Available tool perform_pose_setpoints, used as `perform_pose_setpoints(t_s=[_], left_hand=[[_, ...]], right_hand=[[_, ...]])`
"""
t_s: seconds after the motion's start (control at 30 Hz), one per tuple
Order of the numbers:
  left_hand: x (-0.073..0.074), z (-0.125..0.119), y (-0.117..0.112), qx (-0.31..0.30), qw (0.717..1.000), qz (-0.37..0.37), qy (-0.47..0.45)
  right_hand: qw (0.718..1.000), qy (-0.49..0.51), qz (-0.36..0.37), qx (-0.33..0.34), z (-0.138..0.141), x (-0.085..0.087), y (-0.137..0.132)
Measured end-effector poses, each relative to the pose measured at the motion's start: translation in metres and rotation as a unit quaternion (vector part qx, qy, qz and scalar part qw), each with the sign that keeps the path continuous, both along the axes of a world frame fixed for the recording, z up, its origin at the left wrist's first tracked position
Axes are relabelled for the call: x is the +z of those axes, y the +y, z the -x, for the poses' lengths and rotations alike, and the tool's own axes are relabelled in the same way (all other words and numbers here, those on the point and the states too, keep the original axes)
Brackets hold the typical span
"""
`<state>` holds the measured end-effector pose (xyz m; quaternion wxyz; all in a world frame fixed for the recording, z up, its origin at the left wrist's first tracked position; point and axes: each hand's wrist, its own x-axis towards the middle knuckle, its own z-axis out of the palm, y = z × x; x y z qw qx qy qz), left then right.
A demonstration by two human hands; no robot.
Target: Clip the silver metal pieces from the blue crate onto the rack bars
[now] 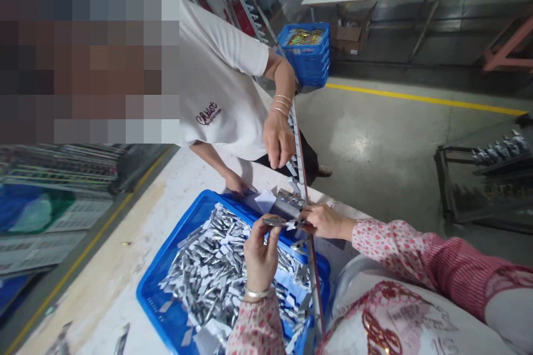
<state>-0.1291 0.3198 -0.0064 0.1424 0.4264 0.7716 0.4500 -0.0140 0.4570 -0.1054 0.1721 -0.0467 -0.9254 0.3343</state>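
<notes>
My left hand [261, 252] pinches a small, flat silvery metal piece [272, 222] between thumb and fingers, above a blue plastic crate [156, 302]. The crate is heaped with similar silvery pieces [204, 266] and pale paper slips. My right hand [325, 221] is closed at a long, narrow metal bar [312, 266] lined with small clips or pieces; what its fingers hold is hidden. The bar passes over the crate's right side, and the held piece points toward it.
Across the table [95, 255], a co-worker in a white shirt [225, 66] has one hand [278, 138] over the bar and another [235, 183] by the crate. Stacked blue crates [306, 61] and a dark rack [443, 188] stand on the floor.
</notes>
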Motion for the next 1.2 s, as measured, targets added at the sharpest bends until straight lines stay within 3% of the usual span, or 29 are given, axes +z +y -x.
perform_pose_setpoints(t_s=[0.23,0.47,0.57,0.6,0.67,0.7,0.73,0.77,0.87,0.93,1.07,1.2], left_hand=[[-0.002,0.003,-0.001,-0.03,0.997,0.028,0.06],[-0.007,-0.004,0.0,-0.032,0.997,0.026,0.063],[-0.012,0.004,-0.003,-0.037,0.999,0.018,0.015],[-0.018,0.012,-0.007,-0.015,1.0,0.003,-0.015],[-0.039,0.033,-0.025,0.089,0.995,0.008,-0.048],[-0.053,0.043,-0.038,0.16,0.986,0.039,-0.041],[-0.068,0.053,-0.054,0.22,0.967,0.127,-0.015],[-0.084,0.06,-0.071,0.249,0.951,0.185,-0.01],[-0.131,0.063,-0.116,0.271,0.912,0.306,-0.02],[-0.157,0.057,-0.133,0.276,0.891,0.359,-0.021],[-0.19,0.049,-0.133,0.295,0.863,0.409,0.015],[-0.201,0.057,-0.113,0.314,0.839,0.442,0.032]], right_hand=[[1.0,-0.001,-0.017,0.012,0.0,-0.004,0.002],[0.999,-0.025,-0.018,0.012,-0.003,0.004,0.001],[1.0,-0.02,-0.002,0.002,-0.01,0.003,0.001],[1.0,-0.006,0.01,-0.004,-0.013,0.002,0.002],[0.999,0.023,0.045,-0.021,-0.023,-0.003,0.005],[0.997,0.029,0.065,-0.029,-0.03,-0.007,0.008],[0.996,0.027,0.082,-0.038,-0.036,-0.011,0.011],[0.994,0.018,0.094,-0.047,-0.044,-0.016,0.015],[0.992,-0.025,0.1,-0.075,-0.067,-0.034,0.024],[0.99,-0.055,0.098,-0.079,-0.082,-0.046,0.027],[0.99,-0.092,0.091,-0.052,-0.099,-0.057,0.027],[0.991,-0.1,0.077,-0.049,-0.104,-0.053,0.025]])
